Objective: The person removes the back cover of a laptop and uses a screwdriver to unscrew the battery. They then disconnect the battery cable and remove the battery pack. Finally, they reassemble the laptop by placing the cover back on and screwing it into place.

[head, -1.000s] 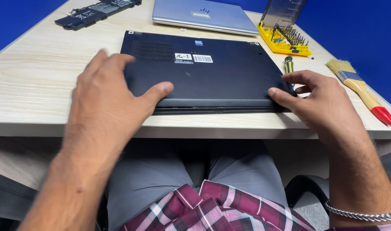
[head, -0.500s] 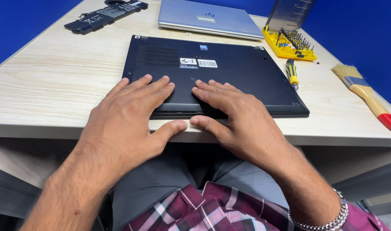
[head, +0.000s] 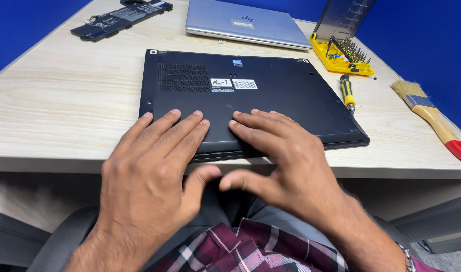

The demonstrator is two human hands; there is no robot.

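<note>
A black laptop (head: 270, 95) lies upside down on the pale wooden table (head: 64, 111), its bottom cover with vents and white labels facing up. My left hand (head: 155, 166) rests flat on the cover's near edge, fingers spread, thumb hanging below the table edge. Beside it, my right hand (head: 281, 161) lies flat on the same near edge, its thumb pointing toward the left thumb. Neither hand holds anything.
A silver closed laptop (head: 240, 25) lies at the back. A black battery pack (head: 119, 17) sits at the back left. A yellow tray of screwdriver bits (head: 344, 55), a small screwdriver (head: 347, 93) and a paintbrush with a red handle tip (head: 432, 118) lie to the right.
My hands came in from the laptop's left and right corners to the middle of its near edge and now lie flat side by side. The laptop has stayed put.
</note>
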